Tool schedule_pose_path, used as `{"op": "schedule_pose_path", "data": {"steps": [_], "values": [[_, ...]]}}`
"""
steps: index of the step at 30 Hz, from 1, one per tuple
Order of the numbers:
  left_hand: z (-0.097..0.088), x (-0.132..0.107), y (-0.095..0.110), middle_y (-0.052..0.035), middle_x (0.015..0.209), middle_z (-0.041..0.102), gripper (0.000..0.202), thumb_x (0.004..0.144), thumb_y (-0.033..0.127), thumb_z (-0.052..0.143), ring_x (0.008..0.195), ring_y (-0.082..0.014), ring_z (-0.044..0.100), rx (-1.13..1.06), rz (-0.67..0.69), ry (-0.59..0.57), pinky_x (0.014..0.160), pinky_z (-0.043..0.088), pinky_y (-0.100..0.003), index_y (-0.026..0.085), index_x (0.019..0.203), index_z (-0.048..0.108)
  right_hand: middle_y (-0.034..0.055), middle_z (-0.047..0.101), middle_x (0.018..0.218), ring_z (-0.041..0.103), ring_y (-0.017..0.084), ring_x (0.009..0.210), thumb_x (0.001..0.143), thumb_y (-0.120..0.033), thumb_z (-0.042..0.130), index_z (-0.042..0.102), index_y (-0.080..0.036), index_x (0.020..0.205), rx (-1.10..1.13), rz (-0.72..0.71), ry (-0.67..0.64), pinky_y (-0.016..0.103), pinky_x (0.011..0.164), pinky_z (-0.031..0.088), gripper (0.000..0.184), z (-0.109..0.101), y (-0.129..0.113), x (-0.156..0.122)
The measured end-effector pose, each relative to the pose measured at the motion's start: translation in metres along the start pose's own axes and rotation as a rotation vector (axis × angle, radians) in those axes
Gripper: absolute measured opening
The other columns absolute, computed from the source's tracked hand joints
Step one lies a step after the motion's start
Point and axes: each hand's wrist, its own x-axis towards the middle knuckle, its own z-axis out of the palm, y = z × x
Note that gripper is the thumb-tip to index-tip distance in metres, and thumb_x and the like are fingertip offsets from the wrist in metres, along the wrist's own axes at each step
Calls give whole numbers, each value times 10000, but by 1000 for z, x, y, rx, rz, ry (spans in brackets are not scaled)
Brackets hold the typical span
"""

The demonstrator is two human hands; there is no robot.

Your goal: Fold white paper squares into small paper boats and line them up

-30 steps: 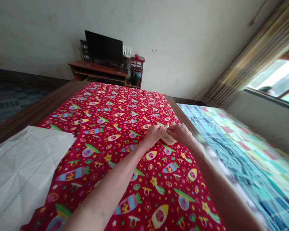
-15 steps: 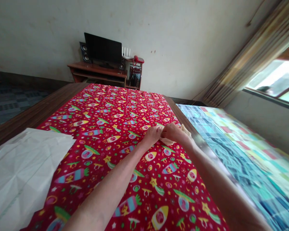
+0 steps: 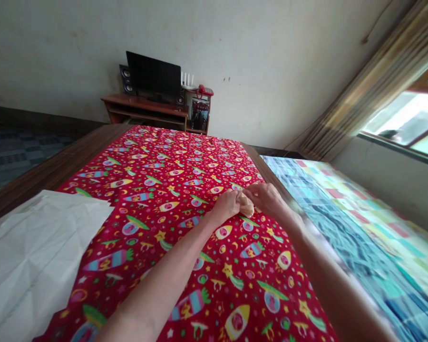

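Both my arms reach forward over a red sheet [image 3: 171, 199] printed with rockets and stars. My left hand [image 3: 227, 205] is closed in a fist-like grip on one side of a small cream-coloured cloth bundle [image 3: 247, 207]. On the bundle's other side, the fingers of my right hand [image 3: 267, 198] are curled and pinched on it. The bundle rests on the red sheet near its right edge, mostly hidden between the two hands.
A white creased sheet [image 3: 32, 256] lies at the left on the red sheet. A dark wooden border [image 3: 53, 168] frames the bed. A blue patterned bedspread [image 3: 360, 232] lies to the right. A desk [image 3: 146, 109] with a monitor [image 3: 153, 76] stands at the wall. Curtain and window are at right.
The cloth has been gathered into a tighter, smaller bundle between my hands. My right hand shifted slightly right; earlier loose cloth edges beside it no longer show.
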Motion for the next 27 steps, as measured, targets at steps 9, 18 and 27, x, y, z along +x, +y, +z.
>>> {"op": "schedule_pose_path", "data": {"steps": [9,18,27], "values": [[5,2,-1,-92,849,657,242,908,236,409,802,-185,621,16,-18,36,718,452,-266,152,860,631,87,675,974,585,225,930,855,-266,583,644,-205,1027,97,-324,32,322,754,432,192,5,0,-48],[1,4,1,-109,866,680,217,880,225,451,823,-196,640,58,-55,-30,719,467,-257,132,889,648,69,663,907,595,223,884,752,-329,713,647,-197,883,-70,-339,-70,307,720,389,197,6,4,-43],[-5,13,16,-74,957,691,339,914,409,409,908,-202,639,46,-73,-44,798,473,-275,198,994,662,45,645,759,588,157,684,854,-345,578,653,-197,731,-57,-305,-109,257,587,315,206,26,19,-32]]}}
